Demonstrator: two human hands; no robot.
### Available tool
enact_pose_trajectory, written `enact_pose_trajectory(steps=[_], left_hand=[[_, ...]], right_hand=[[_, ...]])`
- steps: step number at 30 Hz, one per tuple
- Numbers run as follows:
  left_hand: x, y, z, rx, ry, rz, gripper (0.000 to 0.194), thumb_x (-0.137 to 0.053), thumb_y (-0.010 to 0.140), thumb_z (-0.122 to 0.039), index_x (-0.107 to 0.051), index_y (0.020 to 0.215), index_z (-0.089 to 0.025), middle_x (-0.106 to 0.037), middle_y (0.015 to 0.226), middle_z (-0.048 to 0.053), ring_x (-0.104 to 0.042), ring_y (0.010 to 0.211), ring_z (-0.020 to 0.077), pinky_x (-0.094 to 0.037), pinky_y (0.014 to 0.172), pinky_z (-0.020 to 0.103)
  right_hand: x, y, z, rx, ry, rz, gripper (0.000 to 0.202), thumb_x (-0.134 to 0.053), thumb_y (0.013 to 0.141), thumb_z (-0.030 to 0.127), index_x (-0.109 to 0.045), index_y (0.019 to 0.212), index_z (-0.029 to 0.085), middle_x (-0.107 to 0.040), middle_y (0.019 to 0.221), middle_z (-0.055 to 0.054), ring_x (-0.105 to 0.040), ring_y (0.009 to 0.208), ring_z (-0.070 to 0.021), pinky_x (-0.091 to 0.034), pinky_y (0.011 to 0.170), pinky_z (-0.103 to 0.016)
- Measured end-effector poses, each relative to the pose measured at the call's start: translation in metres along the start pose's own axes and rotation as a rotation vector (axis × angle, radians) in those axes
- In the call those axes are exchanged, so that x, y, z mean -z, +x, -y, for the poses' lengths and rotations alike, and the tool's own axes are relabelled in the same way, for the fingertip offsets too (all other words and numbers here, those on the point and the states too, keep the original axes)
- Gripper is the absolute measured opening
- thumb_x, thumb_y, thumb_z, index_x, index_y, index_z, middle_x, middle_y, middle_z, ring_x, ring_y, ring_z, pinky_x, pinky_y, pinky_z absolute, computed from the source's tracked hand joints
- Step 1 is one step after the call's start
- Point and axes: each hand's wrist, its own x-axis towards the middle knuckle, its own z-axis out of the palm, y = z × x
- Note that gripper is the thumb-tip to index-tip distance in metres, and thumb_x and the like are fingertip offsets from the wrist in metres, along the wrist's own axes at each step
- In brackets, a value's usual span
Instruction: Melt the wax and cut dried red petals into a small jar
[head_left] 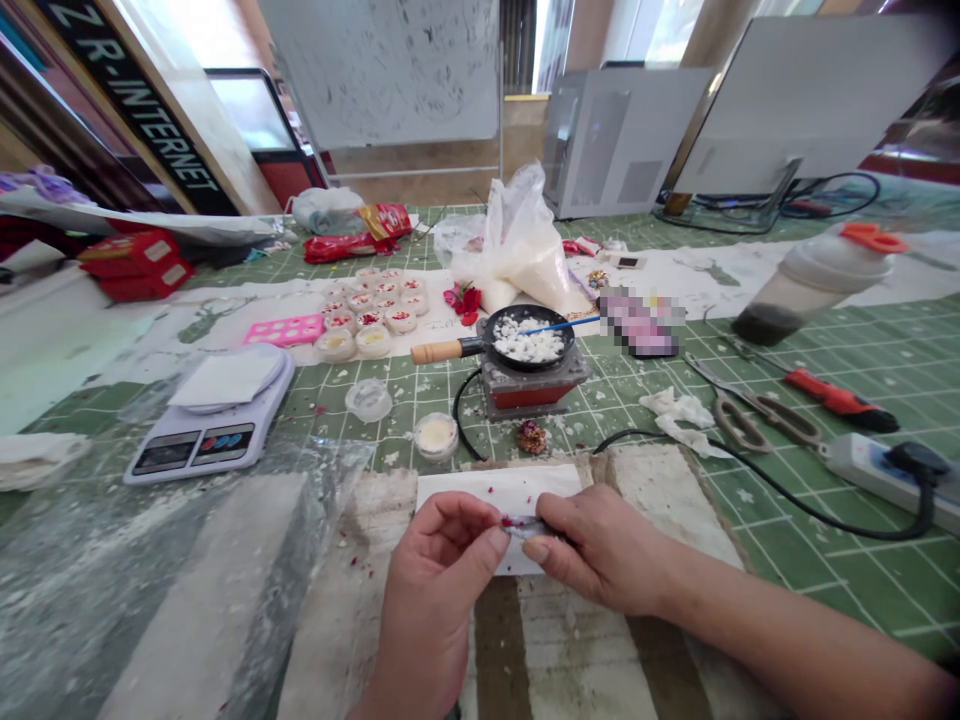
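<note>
Over a sheet of white paper [457, 487] sprinkled with red bits, my two hands meet. My left hand [442, 575] is closed in a pinch at a small dark red petal piece [508, 521]. My right hand [611, 550] is closed around a small grey, metal-looking tool [525, 527], whose tip meets the red piece; its exact kind is mostly hidden by the fingers. Just beyond the paper lie a dried flower head [532, 436] and a small clear cup of pale wax [436, 437]. A black pan [491, 358] of white flakes with a blue stick sits on a small hotplate [534, 390].
Left stand a kitchen scale [247, 440], a pink mould [285, 330] and several petal-topped cups [375, 310]. Behind the pan is a plastic bag of white flakes [525, 255]. Scissors [757, 415], a red-handled screwdriver [840, 397] and a power strip [885, 475] with a black cord lie right.
</note>
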Motion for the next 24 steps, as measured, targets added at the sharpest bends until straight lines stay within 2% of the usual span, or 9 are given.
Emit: enact_pose_trajectory(steps=[24], left_hand=[[0.0011, -0.002, -0.0004, 0.0, -0.014, -0.005, 0.017, -0.07, 0.066, -0.015, -0.059, 0.078, -0.019, -0.062, 0.075, -0.003, -0.056, 0.069, 0.0076, -0.045, 0.064, 0.017]], right_hand=[[-0.0005, 0.0002, -0.0007, 0.011, -0.019, -0.007, 0.04, -0.024, 0.09, 0.048, -0.045, 0.074, 0.018, -0.05, 0.056, 0.0, -0.037, 0.049, -0.0106, -0.018, 0.049, -0.025]])
